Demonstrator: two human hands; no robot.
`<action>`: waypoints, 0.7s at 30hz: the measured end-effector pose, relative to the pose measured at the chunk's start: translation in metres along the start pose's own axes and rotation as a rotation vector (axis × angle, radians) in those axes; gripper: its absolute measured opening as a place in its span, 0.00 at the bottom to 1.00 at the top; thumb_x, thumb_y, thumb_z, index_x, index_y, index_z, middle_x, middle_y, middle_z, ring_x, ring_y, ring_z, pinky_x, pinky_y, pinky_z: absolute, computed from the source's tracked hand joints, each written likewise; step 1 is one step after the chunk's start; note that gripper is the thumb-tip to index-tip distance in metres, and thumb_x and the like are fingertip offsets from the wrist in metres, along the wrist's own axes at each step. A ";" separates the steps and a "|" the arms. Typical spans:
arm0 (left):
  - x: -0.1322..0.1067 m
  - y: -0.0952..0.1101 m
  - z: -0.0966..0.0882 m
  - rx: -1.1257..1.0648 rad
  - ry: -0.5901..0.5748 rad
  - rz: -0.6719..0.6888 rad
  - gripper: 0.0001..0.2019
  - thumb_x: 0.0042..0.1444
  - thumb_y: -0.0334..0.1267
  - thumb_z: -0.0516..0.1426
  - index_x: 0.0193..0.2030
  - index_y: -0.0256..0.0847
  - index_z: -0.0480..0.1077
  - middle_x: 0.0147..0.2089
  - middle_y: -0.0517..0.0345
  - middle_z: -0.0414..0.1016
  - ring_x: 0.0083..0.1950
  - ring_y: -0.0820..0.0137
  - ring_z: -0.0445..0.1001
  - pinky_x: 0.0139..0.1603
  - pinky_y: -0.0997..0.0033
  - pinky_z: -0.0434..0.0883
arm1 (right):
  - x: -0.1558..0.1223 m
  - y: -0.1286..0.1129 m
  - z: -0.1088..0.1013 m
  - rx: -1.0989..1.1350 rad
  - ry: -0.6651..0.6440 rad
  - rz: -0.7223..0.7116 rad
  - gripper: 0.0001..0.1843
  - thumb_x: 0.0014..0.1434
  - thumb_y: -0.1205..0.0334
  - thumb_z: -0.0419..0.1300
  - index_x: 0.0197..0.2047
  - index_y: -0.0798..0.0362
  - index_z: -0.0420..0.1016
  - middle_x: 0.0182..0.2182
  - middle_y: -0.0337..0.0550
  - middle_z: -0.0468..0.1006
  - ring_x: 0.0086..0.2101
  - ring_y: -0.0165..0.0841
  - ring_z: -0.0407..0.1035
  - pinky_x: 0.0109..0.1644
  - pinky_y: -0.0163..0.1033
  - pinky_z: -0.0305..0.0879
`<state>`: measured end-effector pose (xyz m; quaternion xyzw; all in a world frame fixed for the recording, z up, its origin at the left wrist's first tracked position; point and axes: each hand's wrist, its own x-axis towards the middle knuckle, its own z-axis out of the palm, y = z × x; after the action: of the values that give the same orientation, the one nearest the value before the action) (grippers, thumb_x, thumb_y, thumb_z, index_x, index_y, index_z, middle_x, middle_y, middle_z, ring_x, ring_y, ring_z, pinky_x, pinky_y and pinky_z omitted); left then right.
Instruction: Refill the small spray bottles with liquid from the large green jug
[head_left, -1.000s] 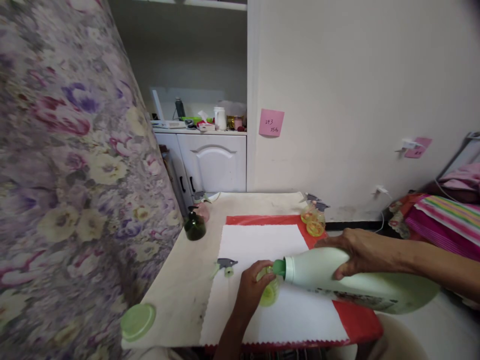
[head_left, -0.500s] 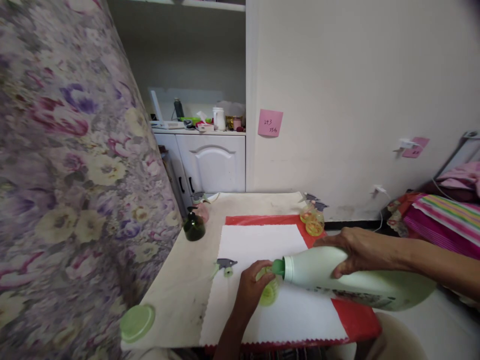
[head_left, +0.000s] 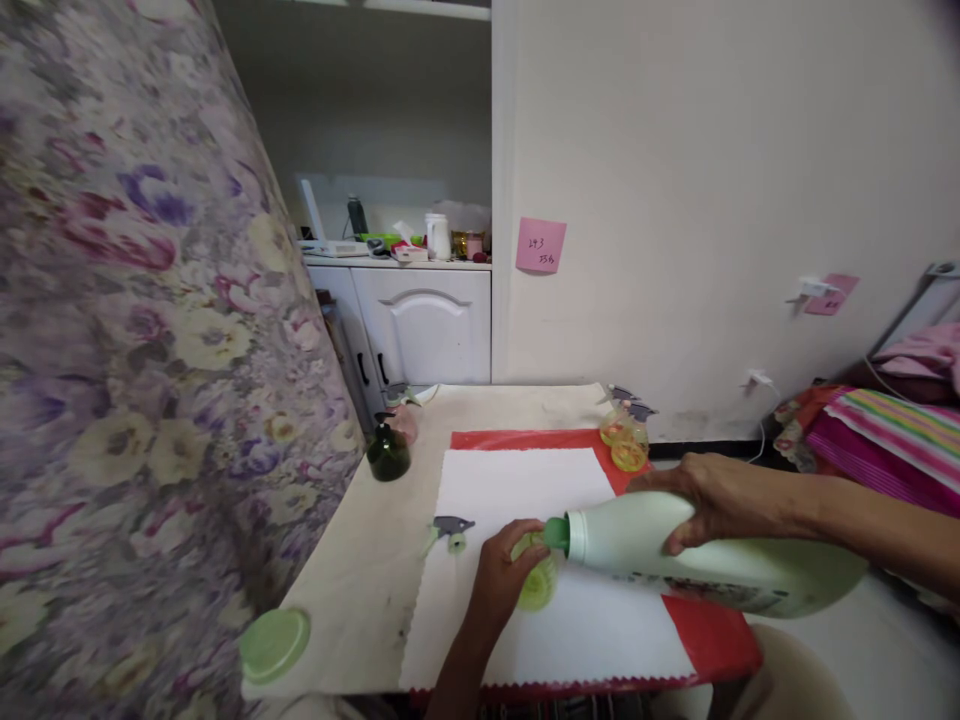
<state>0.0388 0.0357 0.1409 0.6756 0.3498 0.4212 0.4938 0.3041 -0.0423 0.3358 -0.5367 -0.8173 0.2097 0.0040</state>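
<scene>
My right hand (head_left: 709,497) grips a large pale green jug (head_left: 705,555), tipped nearly flat with its green spout pointing left. The spout meets the mouth of a small yellow-green bottle (head_left: 537,582) that stands on a white cloth (head_left: 517,490). My left hand (head_left: 501,578) is wrapped round that small bottle. A grey spray head (head_left: 452,528) lies on the cloth just left of my left hand. A green lid (head_left: 275,645) rests at the table's near left corner.
A red mat (head_left: 716,640) lies under the white cloth on a beige table (head_left: 367,580). Two yellow spray bottles (head_left: 626,440) stand at the far right, a dark green pump bottle (head_left: 388,452) at the far left. A flowered curtain (head_left: 135,350) hangs at left.
</scene>
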 end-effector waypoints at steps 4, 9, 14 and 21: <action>0.000 0.000 0.000 0.008 -0.002 -0.001 0.10 0.50 0.35 0.60 0.40 0.42 0.77 0.44 0.55 0.81 0.48 0.60 0.76 0.52 0.65 0.70 | 0.001 0.000 -0.001 -0.010 0.000 -0.005 0.27 0.51 0.42 0.64 0.50 0.48 0.73 0.39 0.43 0.81 0.36 0.41 0.75 0.33 0.34 0.65; -0.001 -0.002 -0.001 0.005 -0.023 0.016 0.10 0.52 0.36 0.60 0.41 0.42 0.77 0.44 0.55 0.80 0.49 0.60 0.76 0.52 0.65 0.69 | 0.001 0.001 -0.001 -0.020 -0.002 -0.026 0.26 0.52 0.41 0.63 0.48 0.48 0.74 0.38 0.43 0.81 0.36 0.40 0.75 0.32 0.33 0.65; 0.000 -0.003 -0.001 -0.006 -0.034 0.023 0.10 0.52 0.35 0.60 0.42 0.42 0.77 0.44 0.55 0.80 0.49 0.61 0.76 0.52 0.65 0.69 | 0.000 0.000 -0.001 -0.032 0.007 -0.025 0.26 0.52 0.41 0.63 0.49 0.49 0.74 0.39 0.44 0.81 0.36 0.40 0.75 0.33 0.33 0.65; -0.001 -0.006 -0.001 0.006 -0.018 0.026 0.10 0.51 0.34 0.60 0.41 0.42 0.77 0.43 0.56 0.81 0.48 0.61 0.76 0.52 0.66 0.69 | 0.001 0.002 0.000 -0.037 0.004 -0.038 0.27 0.52 0.42 0.63 0.50 0.50 0.73 0.37 0.44 0.81 0.31 0.37 0.74 0.29 0.33 0.63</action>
<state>0.0373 0.0369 0.1353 0.6853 0.3379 0.4203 0.4894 0.3057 -0.0403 0.3352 -0.5215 -0.8311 0.1932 -0.0002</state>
